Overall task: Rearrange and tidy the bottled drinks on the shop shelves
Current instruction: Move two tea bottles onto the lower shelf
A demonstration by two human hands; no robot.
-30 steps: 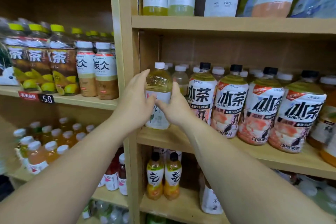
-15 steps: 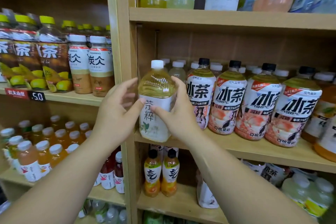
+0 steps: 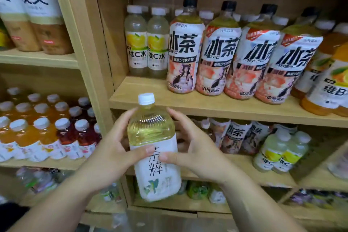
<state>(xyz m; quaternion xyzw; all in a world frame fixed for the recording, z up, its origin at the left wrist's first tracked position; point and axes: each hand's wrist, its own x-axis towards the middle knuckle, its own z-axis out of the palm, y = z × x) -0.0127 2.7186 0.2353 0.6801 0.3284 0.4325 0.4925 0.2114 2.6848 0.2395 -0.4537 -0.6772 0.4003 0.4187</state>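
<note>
Well, the tea bottle (image 3: 151,132) is off the shelves altogether, held upright in mid-air in front of the shelf board (image 3: 216,104), its white cap level with the board's front edge. The left hand (image 3: 111,153) grips one side and the right hand (image 3: 198,153) the other, fingers curled round the back and both thumbs pressed on the white label, tips almost meeting. Pale yellow liquid fills it to the shoulder. On the board behind stand two small cloudy bottles (image 3: 146,43) with lemon labels (set well back, by the side wall), then four black-capped bottles (image 3: 185,52) of greenish-yellow tea packed side by side, then orange-filled bottles (image 3: 327,84) at the far right. In the bay to the left, rows of little white-capped bottles hold orange drink (image 3: 24,137) and dark red drink (image 3: 75,137); above them stand brown-filled bottles (image 3: 37,24).
</note>
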